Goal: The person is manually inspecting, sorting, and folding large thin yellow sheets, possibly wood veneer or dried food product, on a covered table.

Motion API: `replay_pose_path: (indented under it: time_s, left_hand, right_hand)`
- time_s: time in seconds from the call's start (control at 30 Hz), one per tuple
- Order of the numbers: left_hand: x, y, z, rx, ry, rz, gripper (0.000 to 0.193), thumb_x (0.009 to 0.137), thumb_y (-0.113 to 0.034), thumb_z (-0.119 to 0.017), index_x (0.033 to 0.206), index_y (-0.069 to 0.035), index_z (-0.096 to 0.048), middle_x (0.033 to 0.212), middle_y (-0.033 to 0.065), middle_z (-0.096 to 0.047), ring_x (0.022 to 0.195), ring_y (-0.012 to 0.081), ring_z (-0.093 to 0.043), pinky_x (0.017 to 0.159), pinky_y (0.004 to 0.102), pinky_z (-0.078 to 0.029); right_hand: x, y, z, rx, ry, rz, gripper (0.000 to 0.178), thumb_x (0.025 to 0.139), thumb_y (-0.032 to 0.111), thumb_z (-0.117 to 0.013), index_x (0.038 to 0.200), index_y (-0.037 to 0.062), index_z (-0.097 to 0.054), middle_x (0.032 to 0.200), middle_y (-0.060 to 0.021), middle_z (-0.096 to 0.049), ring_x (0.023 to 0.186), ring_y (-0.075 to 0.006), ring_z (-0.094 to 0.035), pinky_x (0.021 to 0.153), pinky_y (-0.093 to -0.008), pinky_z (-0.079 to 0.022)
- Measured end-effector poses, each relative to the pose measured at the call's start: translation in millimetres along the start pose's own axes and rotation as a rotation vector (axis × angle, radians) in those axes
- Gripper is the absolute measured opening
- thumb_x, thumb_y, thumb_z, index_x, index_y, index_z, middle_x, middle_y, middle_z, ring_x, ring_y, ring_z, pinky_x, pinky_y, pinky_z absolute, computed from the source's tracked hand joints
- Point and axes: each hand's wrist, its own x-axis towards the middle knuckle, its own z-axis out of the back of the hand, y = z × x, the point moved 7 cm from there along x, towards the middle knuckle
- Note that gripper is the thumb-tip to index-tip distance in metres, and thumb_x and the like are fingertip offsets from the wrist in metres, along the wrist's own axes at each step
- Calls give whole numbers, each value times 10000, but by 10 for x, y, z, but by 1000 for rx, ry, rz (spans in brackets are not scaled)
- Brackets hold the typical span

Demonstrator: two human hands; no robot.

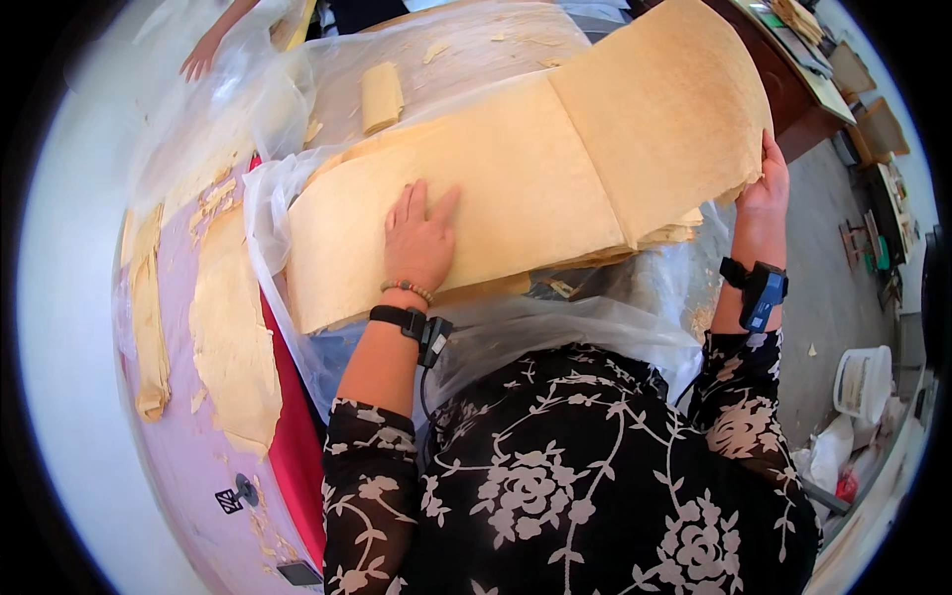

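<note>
A large, thin, yellow-tan sheet (pixel 535 149) lies over a stack of similar sheets (pixel 674 230), its right part lifted and curving away from the pile. A crease runs across the sheet where the raised part begins. My left hand (pixel 420 236) rests flat on the sheet's left half, fingers spread. At the far right, my right hand (pixel 766 180) grips the sheet's edge, fingers partly hidden behind it. Clear plastic film (pixel 585 322) lies along the near side of the stack. A folded tan bundle (pixel 381 97) lies beyond the sheet.
Another person's hand (pixel 202 56) reaches in at the upper left. Loose tan sheets (pixel 233 337) and scraps lie on the pinkish surface at left, near a small stand (pixel 245 490). A brown desk (pixel 793 79) stands at the back right; a white bucket (pixel 863 382) sits on the floor.
</note>
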Motion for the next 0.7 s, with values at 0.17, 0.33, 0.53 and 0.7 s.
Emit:
replay_pose_path:
  time_s: [0.17,0.33,0.53,0.7]
  left_hand:
    - [-9,6,3,1,5,1,514,842,-145,-564,1339,-272,-591,1442,177,-470,1348,343,-419,1126,454,-311]
    - [1,-5,40,4,3,-11,509,843,-141,-571,1335,-266,-593,1436,179,-474,1344,346,-423,1120,456,-319]
    - [9,-32,15,29,11,-35,517,829,-124,-600,1328,-256,-597,1434,175,-471,1341,340,-425,1110,463,-329]
    - [-47,22,15,49,-4,-47,515,826,-116,-602,1335,-194,-588,1432,193,-467,1343,355,-415,1119,467,-320]
  right_hand:
    - [105,248,120,-103,-111,30,401,1004,243,-505,1310,-14,-545,1280,-177,-632,1138,-318,-632,1026,-463,-483]
    - [337,602,199,-54,321,-111,369,1011,227,-489,1273,-16,-582,1214,-174,-669,1057,-316,-672,962,-460,-528]
    - [27,1226,111,-432,48,323,354,1018,205,-471,1266,-20,-586,1183,-167,-679,1000,-285,-696,886,-437,-568]
    - [95,1028,-179,-189,-15,276,340,1021,229,-476,1209,-22,-607,1148,-138,-692,991,-265,-692,840,-410,-574]
